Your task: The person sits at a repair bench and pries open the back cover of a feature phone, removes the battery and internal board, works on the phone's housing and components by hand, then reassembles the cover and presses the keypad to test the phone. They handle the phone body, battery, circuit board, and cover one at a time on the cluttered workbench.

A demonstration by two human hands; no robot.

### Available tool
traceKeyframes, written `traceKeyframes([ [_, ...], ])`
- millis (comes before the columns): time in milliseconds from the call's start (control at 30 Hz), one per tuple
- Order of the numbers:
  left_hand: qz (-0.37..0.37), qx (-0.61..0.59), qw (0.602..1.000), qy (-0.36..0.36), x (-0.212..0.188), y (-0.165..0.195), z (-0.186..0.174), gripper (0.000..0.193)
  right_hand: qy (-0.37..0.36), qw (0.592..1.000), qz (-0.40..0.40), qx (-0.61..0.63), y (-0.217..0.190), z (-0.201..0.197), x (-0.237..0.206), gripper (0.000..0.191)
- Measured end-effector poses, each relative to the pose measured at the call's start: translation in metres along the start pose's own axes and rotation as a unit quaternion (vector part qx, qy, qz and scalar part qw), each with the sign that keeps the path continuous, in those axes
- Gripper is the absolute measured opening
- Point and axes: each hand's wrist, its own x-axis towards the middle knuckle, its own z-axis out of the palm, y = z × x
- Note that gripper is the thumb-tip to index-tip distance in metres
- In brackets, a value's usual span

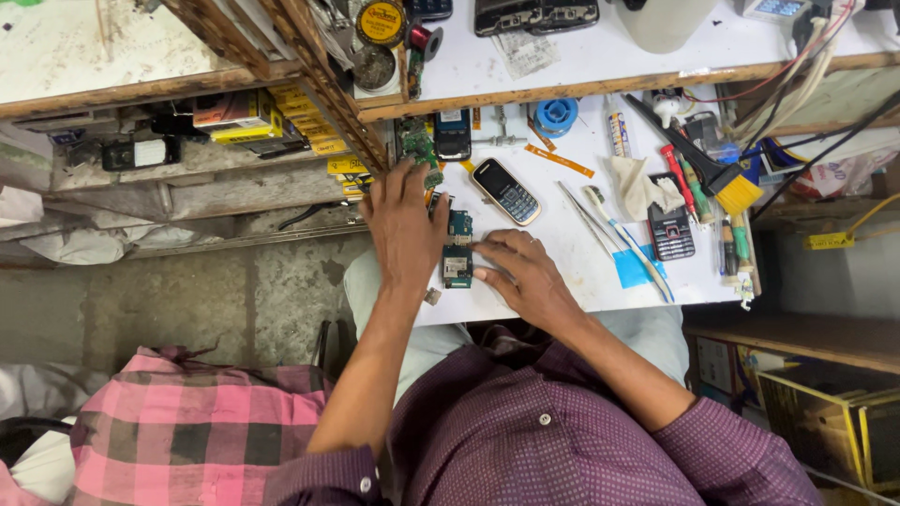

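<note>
A small teal circuit board (457, 251) lies near the front left of the white worktop (572, 272). My left hand (403, 230) rests flat beside it on the left, fingers spread toward a green circuit board (416, 142). My right hand (527, 276) lies on the worktop with its fingertips touching the teal board's right edge. Just beyond the hands lies a small keypad phone (505, 191) with a gold rim, tilted. Neither hand grips anything.
Tweezers (583, 217), a toothbrush (626, 239), a dark keypad phone (671, 230), screwdrivers (682, 183), a yellow-bristled brush (712, 164) and a cloth (637, 187) lie to the right. A raised shelf (600, 56) holds more phones. A wooden rack (319, 84) stands left. A pink checked cloth (187, 431) lies bottom left.
</note>
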Motion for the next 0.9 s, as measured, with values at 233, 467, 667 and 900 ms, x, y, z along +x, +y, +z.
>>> traceKeyframes([
  [233, 0.016, 0.070, 0.997, 0.003, 0.013, -0.009, 0.029, 0.052, -0.018, 0.999, 0.024, 0.020, 0.003, -0.002, 0.000, 0.032],
  [467, -0.007, 0.037, 0.999, -0.017, 0.017, -0.014, 0.027, 0.043, -0.009, 0.999, 0.040, 0.028, 0.004, -0.001, -0.001, 0.029],
  [667, 0.027, 0.020, 0.999, 0.009, 0.018, -0.018, 0.020, 0.043, 0.006, 1.000, 0.012, 0.010, 0.005, 0.001, -0.003, 0.030],
  [900, 0.046, -0.039, 0.995, 0.080, 0.018, -0.026, 0.006, 0.023, 0.009, 1.000, -0.014, -0.019, 0.003, 0.003, -0.001, 0.030],
])
